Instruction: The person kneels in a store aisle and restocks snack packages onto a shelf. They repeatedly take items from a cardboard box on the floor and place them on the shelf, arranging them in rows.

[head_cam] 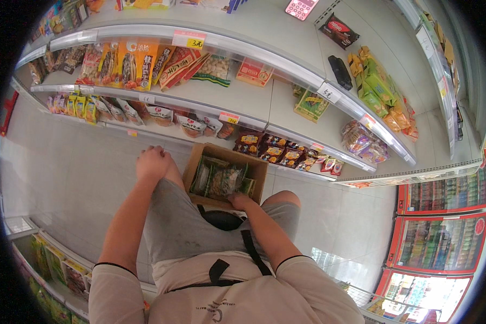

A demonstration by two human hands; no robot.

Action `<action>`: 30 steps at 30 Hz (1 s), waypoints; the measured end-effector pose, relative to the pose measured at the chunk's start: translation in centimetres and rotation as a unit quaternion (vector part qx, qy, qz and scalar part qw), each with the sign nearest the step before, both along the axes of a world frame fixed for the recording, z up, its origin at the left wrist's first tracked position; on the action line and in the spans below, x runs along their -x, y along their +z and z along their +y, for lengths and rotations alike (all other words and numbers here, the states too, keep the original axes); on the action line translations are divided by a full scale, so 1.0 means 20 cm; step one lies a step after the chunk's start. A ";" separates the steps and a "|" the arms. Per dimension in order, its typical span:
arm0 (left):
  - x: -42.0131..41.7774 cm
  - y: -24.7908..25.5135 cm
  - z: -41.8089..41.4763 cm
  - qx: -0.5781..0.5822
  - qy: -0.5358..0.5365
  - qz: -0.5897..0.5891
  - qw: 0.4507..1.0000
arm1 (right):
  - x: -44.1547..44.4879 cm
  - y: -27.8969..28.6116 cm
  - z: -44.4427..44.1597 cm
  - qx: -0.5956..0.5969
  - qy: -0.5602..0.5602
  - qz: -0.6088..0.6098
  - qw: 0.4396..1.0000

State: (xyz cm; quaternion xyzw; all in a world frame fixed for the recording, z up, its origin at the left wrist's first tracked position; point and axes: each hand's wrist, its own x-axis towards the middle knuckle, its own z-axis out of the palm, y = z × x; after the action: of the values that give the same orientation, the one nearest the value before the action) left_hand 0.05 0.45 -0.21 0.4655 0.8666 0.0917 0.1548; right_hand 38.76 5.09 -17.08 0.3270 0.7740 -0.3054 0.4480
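My left hand (150,162) rests on my bent knee, its fingers curled, with nothing seen in it. Between my knees and the lowest shelf a cardboard box (189,172) stands with its top open. Inside lie several green-edged clear snack packets (222,180). My right hand (239,201) reaches over the near right rim of the box and touches the clear plastic of a packet; the fingertips are partly hidden, so a firm hold cannot be told.
Shelves (243,103) with seed bags (131,67), pouches (160,115) and dark snack packets (273,154) curve across the front. A black object (340,73) and a pink calculator (301,8) lie on upper shelves. Red-framed drinks coolers (441,243) stand at right; another shelf (56,283) is behind at left.
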 end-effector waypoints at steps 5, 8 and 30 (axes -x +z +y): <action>-0.05 0.11 0.00 0.006 -0.017 -0.021 1.000 | -0.04 -0.06 -0.02 -0.229 -0.053 0.153 0.960; 0.02 0.13 -0.06 0.046 0.005 -0.023 0.999 | 0.12 0.21 -0.12 -0.179 -0.425 0.289 0.839; -0.03 0.12 -0.04 0.002 -0.008 -0.001 1.000 | 0.48 1.60 1.20 -0.151 -0.558 0.636 0.510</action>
State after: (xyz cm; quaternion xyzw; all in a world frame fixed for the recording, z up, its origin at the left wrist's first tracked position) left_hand 0.67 -0.34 2.23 0.4720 0.8630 0.0888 0.1570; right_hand 29.12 29.04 14.84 0.4724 0.5435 -0.4973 -0.4838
